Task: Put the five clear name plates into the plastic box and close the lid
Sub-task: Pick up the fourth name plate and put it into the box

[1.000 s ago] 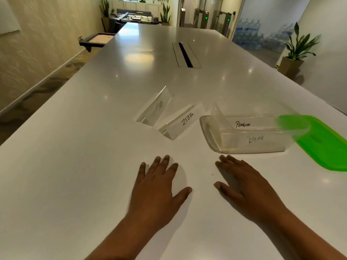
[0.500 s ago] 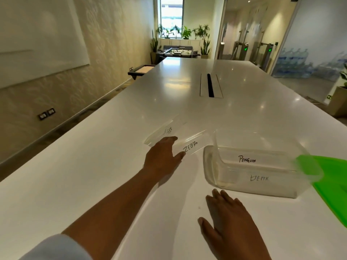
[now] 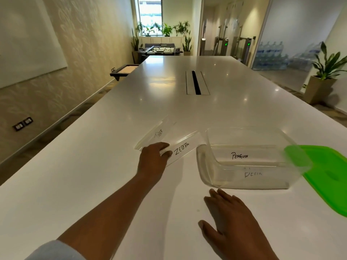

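Observation:
Two clear name plates lie on the white table left of the box: one marked TIGER (image 3: 158,133) farther back, one marked ZEBRA (image 3: 185,147) nearer. My left hand (image 3: 153,159) reaches forward and its fingers close around the left end of the ZEBRA plate, which rests on the table. The clear plastic box (image 3: 208,166) stands open, with plates marked PENGUIN (image 3: 239,155) and BEAR (image 3: 252,173) inside. Its green lid (image 3: 326,175) lies flat to the right, touching the box's corner. My right hand (image 3: 230,217) lies flat on the table in front of the box, holding nothing.
A cable slot (image 3: 196,82) is set into the middle of the long table farther back. The table's left edge (image 3: 78,121) drops to the floor. A potted plant (image 3: 322,79) stands beyond the right side.
My left hand has stretched from the table in front of me out to the ZEBRA plate and curled onto its end. My head has lifted, so the view shows more of the room.

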Motion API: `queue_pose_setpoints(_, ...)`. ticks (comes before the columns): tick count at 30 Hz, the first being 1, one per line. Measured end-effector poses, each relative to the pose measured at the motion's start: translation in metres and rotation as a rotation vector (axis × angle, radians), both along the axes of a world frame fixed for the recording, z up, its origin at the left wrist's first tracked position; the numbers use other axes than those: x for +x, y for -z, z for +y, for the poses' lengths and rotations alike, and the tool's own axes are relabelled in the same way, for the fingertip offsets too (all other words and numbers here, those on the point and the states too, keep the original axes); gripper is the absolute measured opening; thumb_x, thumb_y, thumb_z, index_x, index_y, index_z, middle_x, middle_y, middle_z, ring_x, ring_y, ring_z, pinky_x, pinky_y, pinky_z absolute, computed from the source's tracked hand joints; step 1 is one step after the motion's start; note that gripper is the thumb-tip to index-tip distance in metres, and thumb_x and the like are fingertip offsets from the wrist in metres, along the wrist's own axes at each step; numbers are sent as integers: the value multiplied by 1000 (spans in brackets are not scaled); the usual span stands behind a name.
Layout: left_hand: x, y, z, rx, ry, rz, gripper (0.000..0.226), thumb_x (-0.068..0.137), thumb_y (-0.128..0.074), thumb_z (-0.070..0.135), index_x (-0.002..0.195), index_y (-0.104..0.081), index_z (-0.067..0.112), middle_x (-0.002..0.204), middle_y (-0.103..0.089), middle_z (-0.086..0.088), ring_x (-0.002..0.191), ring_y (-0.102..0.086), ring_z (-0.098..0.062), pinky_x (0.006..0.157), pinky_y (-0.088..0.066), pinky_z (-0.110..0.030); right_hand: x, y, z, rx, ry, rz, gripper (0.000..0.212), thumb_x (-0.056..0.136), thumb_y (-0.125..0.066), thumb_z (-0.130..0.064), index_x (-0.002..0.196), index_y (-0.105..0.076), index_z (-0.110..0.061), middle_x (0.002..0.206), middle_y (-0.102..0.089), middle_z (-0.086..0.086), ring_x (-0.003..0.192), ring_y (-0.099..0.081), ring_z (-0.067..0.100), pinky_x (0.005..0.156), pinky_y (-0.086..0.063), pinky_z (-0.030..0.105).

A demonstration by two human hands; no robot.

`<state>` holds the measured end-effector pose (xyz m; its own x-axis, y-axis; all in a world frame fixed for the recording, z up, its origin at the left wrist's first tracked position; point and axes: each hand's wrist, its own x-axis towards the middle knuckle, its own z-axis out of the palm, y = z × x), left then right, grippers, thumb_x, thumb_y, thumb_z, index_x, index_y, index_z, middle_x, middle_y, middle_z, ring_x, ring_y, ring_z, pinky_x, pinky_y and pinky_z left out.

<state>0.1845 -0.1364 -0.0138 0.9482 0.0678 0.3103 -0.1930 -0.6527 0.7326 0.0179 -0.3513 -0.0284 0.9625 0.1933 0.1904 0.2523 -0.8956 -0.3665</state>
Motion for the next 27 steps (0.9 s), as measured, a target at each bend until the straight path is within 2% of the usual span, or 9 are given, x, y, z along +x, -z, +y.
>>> queue_pose_setpoints(2, -5, -3, 3, -48, -15, -10, 20, 85, -74, 20, 105, -75, 20, 95, -76, 4, 92, -70, -14, 83, -53, -26, 0, -1, 0, 0, 8, -5, 71, 74, -42, -70, 136, -49, -35, 151, -35, -17, 142, -21, 1, 110, -7, 19)
queue_pose_setpoints(6, -20, -17, 18, -120, -46, -43, 25, 84, -76, 15, 109, -76, 17, 103, -76, -2, 86, -63, -4, 70, -40, 2, -2, -2, 1, 13, 23, -10, 68, 76, -47, -67, 136, -49, -36, 150, -37, -17, 140, -23, 0, 111, -9, 20)
queue_pose_setpoints(9, -43, -30, 32, -149, -61, -91, 24, 84, -76, 15, 108, -76, 14, 102, -77, -2, 82, -62, 0, 68, -37, 7, -3, -3, 2, -14, 35, -17, 68, 76, -46, -68, 135, -49, -36, 149, -38, -17, 140, -24, -1, 110, -9, 20)
queue_pose_setpoints(13, -88, -33, 46, -284, -47, -85, 22, 85, -75, 19, 107, -75, 22, 91, -69, 23, 80, -63, 20, 70, -42, 4, -5, -4, 3, -7, 35, -32, 67, 77, -43, -70, 135, -49, -37, 149, -37, -19, 135, -19, -9, 109, -6, 16)
queue_pose_setpoints(16, -122, -29, 58, -413, -43, -37, 23, 83, -76, 22, 99, -74, 38, 89, -74, 23, 87, -69, 8, 73, -54, -11, -6, -4, 4, 2, 35, -45, 65, 78, -46, -68, 134, -51, -36, 148, -38, -19, 133, -16, -13, 110, -10, 16)
queue_pose_setpoints(18, -141, -24, 67, -455, -47, 12, 22, 82, -77, 24, 99, -76, 39, 92, -77, 20, 90, -71, 2, 74, -56, -18, -7, -5, 5, -4, 35, -51, 62, 79, -51, -64, 132, -55, -32, 146, -44, -12, 131, -21, -10, 109, -19, 22)
queue_pose_setpoints(21, -163, -20, 82, -478, -59, 77, 24, 81, -76, 25, 102, -77, 37, 97, -77, 19, 93, -72, -4, 77, -57, -26, -9, -5, 5, -2, 28, -59, 58, 81, -58, -58, 130, -58, -28, 145, -46, -9, 130, -24, -8, 107, -21, 24)
queue_pose_setpoints(25, -179, -21, 96, -490, -34, 142, 24, 72, -75, 38, 96, -78, 38, 92, -78, 18, 89, -72, -4, 70, -57, -21, -8, -10, 4, 179, 78, -23, 52, 75, -75, -44, 124, -62, -32, 141, -47, -17, 135, -27, -6, 106, -25, 21)
queue_pose_setpoints(27, -183, -22, 98, -480, -2, 184, 21, 75, -78, 30, 94, -79, 37, 92, -78, 17, 89, -72, -3, 73, -57, -23, -8, -15, 4, 339, 103, -10, 51, 71, -81, -35, 118, -61, -38, 134, -55, -19, 132, -39, -3, 103, -32, 21)
